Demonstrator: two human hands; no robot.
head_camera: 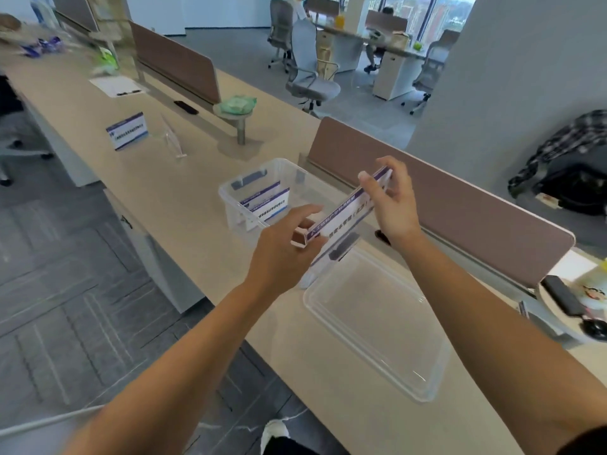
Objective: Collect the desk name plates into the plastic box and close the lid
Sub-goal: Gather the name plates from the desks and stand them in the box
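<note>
Both my hands hold one name plate [347, 207], white with purple bands, in the air just right of the clear plastic box [237, 208]. My left hand [286, 247] pinches its near end and my right hand [392, 201] grips its far end. Two name plates [267, 201] lie inside the box. The clear lid [377, 320] rests flat on the desk to the right of the box, under my arms. Farther left on the desk stand another printed name plate [127, 130] and a clear acrylic plate [171, 136].
A long beige desk [164, 192] runs from the far left to the near right with brown divider panels [443, 208] along its back. A round shelf holds a green packet [237, 104]. A phone and clutter [565, 300] sit at the right. Office chairs [308, 70] stand beyond.
</note>
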